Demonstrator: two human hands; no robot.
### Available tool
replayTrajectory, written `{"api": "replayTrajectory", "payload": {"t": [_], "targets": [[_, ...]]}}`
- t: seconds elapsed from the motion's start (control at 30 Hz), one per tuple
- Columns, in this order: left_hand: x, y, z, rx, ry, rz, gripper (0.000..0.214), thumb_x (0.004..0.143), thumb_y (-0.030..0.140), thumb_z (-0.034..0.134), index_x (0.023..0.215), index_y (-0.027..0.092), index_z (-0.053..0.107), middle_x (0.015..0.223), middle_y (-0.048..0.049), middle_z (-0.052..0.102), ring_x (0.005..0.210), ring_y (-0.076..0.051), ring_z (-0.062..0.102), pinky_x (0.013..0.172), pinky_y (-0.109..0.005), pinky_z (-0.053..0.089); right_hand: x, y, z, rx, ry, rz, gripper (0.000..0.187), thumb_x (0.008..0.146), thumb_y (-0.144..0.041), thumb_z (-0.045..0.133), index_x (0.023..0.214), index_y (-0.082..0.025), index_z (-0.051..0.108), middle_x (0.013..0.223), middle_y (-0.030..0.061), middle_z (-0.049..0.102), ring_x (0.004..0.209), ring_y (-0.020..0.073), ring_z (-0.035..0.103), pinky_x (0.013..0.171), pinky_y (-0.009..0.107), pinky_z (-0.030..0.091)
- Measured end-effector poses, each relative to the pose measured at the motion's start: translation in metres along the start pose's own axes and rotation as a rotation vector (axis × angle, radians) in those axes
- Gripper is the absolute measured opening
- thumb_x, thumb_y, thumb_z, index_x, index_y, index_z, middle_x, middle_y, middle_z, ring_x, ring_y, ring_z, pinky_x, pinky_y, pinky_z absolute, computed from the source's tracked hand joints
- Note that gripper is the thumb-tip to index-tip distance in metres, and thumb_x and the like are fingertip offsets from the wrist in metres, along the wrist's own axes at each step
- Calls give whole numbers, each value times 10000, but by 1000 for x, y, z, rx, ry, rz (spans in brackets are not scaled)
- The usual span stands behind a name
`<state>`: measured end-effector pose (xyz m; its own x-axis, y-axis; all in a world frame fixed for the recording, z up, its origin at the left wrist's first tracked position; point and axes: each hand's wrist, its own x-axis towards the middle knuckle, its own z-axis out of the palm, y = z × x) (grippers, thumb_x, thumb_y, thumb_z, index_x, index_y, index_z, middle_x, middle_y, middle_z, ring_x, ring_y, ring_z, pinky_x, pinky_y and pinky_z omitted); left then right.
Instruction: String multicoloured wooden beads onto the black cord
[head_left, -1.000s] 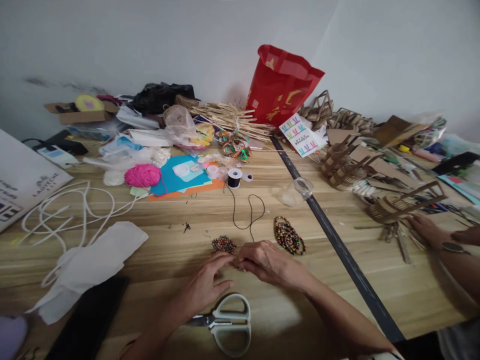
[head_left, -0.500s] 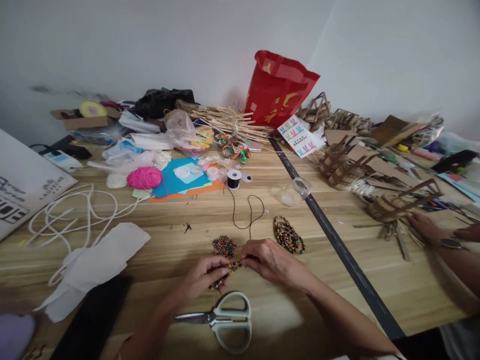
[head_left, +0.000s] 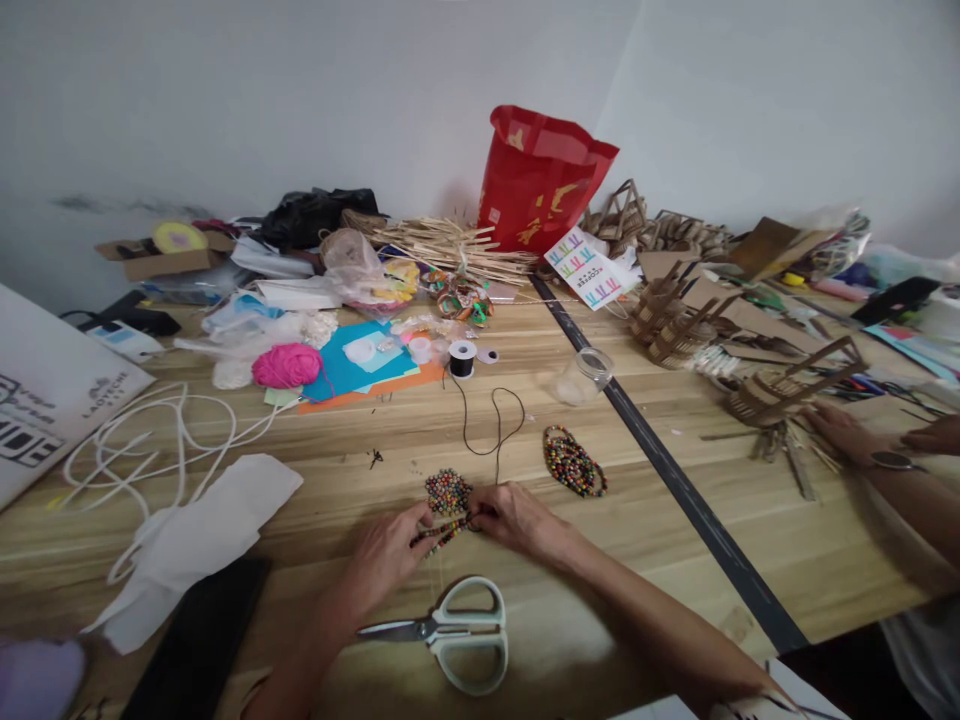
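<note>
Both hands sit a little farther left over the table [head_left: 652, 560] than half a second ago, drawing a strand of beads [head_left: 448, 535] with them. The left hand [head_left: 382, 560] pinches one end of the multicolored strand between thumb and fingers; the right hand [head_left: 517, 515], fingers bunched together, pinches the other, just on the near-edge side of a bead heap [head_left: 448, 491]. Scissors [head_left: 476, 635] lie closer to the table's near edge; a beaded coil [head_left: 574, 462] rests right of the hands. Black cord [head_left: 466, 430] loops across bare wood grain from its spool [head_left: 461, 358] toward the right hand. A dark strip [head_left: 675, 478] crosses the tabletop from far edge to near. Along the far edge, a red bag [head_left: 544, 185] stands by a smudged, pale wall [head_left: 300, 90]. Toward the right side, another person's hand [head_left: 847, 435] rests beside a woven basket [head_left: 780, 395].
</note>
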<state>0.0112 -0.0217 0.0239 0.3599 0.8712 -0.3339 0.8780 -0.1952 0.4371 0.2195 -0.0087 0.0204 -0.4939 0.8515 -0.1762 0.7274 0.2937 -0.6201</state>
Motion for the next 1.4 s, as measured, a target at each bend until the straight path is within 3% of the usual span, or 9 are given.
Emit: {"api": "replayTrajectory", "payload": {"t": [0.23,0.57,0.73,0.93,1.17,1.4], "targets": [[-5,0,-11,29,-41,7,91,801,237,552,803,186,627,710,-10,660,662,-182,593,579,-235,331,-4,-4,-5,7,-13,-25,94,803,-102,560,769,-159,627,658,-14,593,586,95,493,555,184,273],[-9,-18,-18,-5,-30,44,123,788,240,548,844,184,642,731,-16,667,686,-196,597,647,-267,388,-2,-2,15,-306,-3,-119,90,871,-213,522,864,-160,594,847,62,659,715,145,587,604,231,289],[0,-22,-12,-216,29,277,196,836,161,502,921,192,675,879,-34,671,807,-178,588,747,-272,430,1,7,14,-201,18,-203,55,846,-179,547,833,-176,600,779,14,655,693,125,581,596,215,294],[9,-25,-1,-239,111,491,247,866,122,508,924,232,722,821,-36,600,866,-189,514,785,-305,416,2,10,11,-121,24,-248,61,830,-153,552,816,-167,610,745,9,648,662,117,563,599,200,311],[9,-22,2,-224,115,511,361,850,49,463,993,261,717,848,-40,561,888,-192,472,794,-316,411,3,13,13,-99,29,-256,63,830,-153,551,838,-167,612,756,10,646,668,119,566,605,200,318],[11,-21,4,-178,86,492,345,862,58,453,986,244,715,865,-44,550,916,-198,459,819,-321,400,2,10,10,-78,21,-225,64,832,-164,554,837,-170,618,725,0,635,637,114,551,591,200,310]]}}
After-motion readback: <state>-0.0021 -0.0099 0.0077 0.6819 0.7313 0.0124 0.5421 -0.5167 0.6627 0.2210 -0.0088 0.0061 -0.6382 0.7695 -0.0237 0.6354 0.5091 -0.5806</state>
